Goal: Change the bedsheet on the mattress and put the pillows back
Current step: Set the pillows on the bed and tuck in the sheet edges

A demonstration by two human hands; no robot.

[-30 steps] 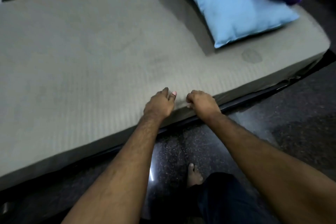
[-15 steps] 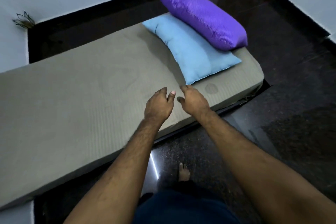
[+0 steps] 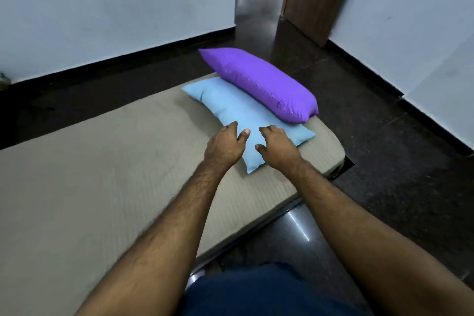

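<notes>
Hands are held loosely curled, holding nothing: left hand (image 3: 223,146) and right hand (image 3: 278,147) above blue pillow (image 3: 230,108) on mattress (image 3: 89,174).

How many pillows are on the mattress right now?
2. The blue pillow lies flat at the far end of the mattress; the purple pillow rests on its far side. None appears hidden.

White walls (image 3: 102,7), dark (perhaps polished) floor (image 3: 384,187).
</notes>
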